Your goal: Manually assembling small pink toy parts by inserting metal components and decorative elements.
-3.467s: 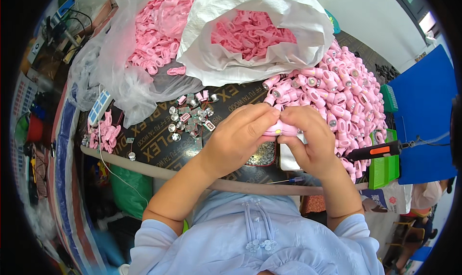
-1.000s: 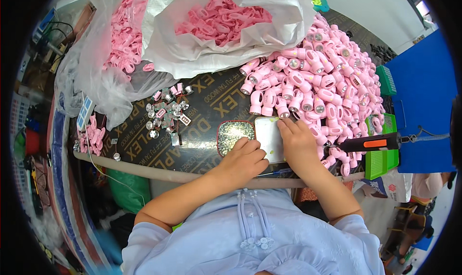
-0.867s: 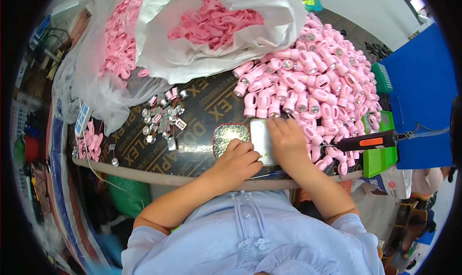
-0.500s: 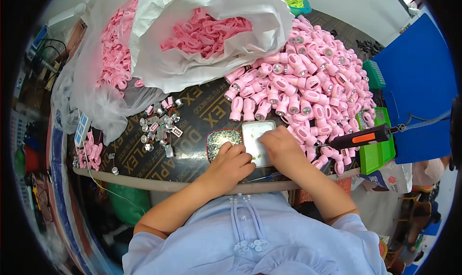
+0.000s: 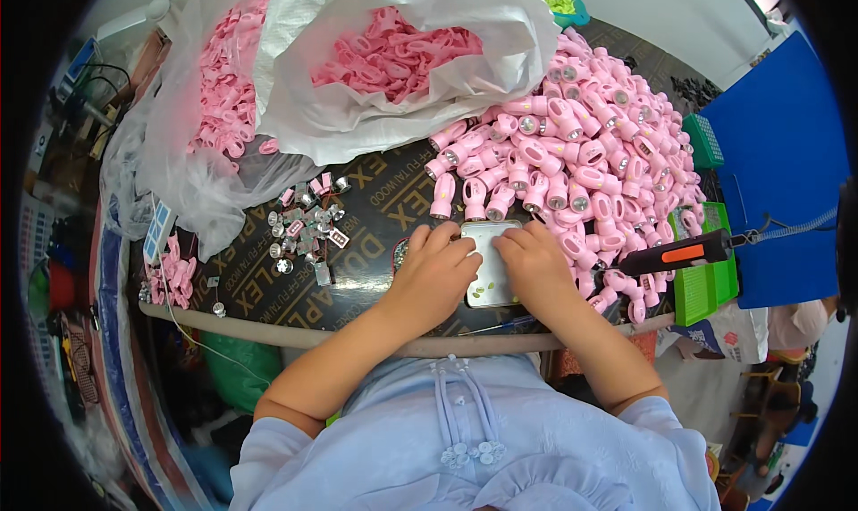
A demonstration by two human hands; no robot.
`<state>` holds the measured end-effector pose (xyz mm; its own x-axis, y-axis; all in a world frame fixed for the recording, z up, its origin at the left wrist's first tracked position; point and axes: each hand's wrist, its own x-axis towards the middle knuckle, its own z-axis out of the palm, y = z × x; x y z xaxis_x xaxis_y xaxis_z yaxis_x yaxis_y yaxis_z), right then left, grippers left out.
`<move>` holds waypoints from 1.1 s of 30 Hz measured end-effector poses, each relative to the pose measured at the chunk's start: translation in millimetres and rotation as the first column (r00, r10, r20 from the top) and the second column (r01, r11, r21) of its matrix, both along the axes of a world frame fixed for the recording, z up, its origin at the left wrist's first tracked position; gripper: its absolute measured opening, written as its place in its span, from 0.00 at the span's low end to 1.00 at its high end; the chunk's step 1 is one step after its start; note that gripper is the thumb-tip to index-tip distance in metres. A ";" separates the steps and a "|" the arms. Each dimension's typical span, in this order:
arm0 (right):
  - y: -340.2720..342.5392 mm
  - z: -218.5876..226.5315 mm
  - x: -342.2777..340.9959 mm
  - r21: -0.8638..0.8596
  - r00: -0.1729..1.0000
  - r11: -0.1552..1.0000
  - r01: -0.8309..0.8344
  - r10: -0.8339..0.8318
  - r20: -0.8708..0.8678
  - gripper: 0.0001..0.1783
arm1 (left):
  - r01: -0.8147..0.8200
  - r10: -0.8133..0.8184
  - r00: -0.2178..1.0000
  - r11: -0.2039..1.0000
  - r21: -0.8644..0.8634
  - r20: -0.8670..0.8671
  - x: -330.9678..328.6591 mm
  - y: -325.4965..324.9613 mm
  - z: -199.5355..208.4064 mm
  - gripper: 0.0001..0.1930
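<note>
A shallow white tray [image 5: 490, 280] lies near the table's front edge, with several small yellow-green pieces [image 5: 483, 289] at its lower left. My left hand [image 5: 433, 277] is over the tray's left edge, fingers curled and thumb near the fingertips. Facing it, my right hand [image 5: 539, 271] is bent over the right edge, fingertips above the tray. Anything between either hand's fingers is too small or hidden to make out. Mostly behind my left hand is a red-rimmed container [image 5: 399, 255] of small parts.
Pink toy flashlights [image 5: 590, 153] are heaped at the right. A white sack [image 5: 295, 109] of pink parts stands behind. Silvery reflector assemblies [image 5: 308, 229] lie left. A black-and-orange tool [image 5: 675, 253] hangs on a coiled cord over a green tray [image 5: 693, 295]. A pen [image 5: 500, 326] rests by the front edge.
My left hand has moved right, from over the red-rimmed container to the white tray's left edge. My right hand has drawn up slightly toward the tray's far right. The view has shifted a little.
</note>
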<state>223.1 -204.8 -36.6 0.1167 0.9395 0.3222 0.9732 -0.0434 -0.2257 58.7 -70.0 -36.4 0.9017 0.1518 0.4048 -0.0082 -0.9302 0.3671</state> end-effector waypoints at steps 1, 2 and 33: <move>-3.2 4.3 4.6 -0.027 1.000 1.000 0.002 -0.002 -0.017 0.13 | -0.001 0.001 1.000 1.000 -0.003 -0.004 2.0 3.0 -1.1 0.11; -7.1 11.6 12.6 -0.054 0.999 0.999 0.004 -0.005 -0.034 0.13 | 0.023 -0.021 0.998 0.999 0.032 -0.060 3.9 6.2 -2.6 0.10; 41.5 -4.7 -14.9 -0.102 0.995 0.992 -0.079 0.085 0.053 0.04 | -0.627 0.625 0.774 0.779 -0.013 0.098 -106.6 110.7 3.0 0.06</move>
<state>208.2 -163.3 -41.2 0.0224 0.9727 0.2309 0.9856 0.0173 -0.1684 -47.9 40.8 -33.3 0.5689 0.6611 0.4891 0.5462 -0.7484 0.3763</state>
